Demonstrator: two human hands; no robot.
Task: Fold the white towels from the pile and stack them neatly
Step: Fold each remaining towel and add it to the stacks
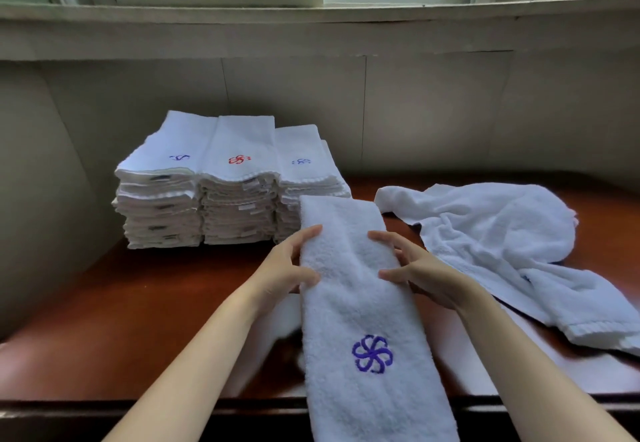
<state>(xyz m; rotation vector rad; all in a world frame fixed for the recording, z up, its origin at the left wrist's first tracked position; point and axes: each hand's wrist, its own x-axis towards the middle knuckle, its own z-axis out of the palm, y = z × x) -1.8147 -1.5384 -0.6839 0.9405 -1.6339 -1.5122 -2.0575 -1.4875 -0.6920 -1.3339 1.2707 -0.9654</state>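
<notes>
Two hands, left (289, 266) and right (414, 270), grip the side edges of one long folded white towel (360, 306) on the brown counter (138, 303), its near end cut off. Three stacks of folded towels (225, 182) stand behind on the left; a rumpled pile (502, 244), count unclear, lies on the right.

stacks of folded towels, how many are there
3, side by side at the back left of the table: left stack, middle stack, right stack, partly hidden behind the held towel.

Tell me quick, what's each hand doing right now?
Left hand: grips the left edge of the folded towel.
Right hand: grips the towel's right edge.
</notes>
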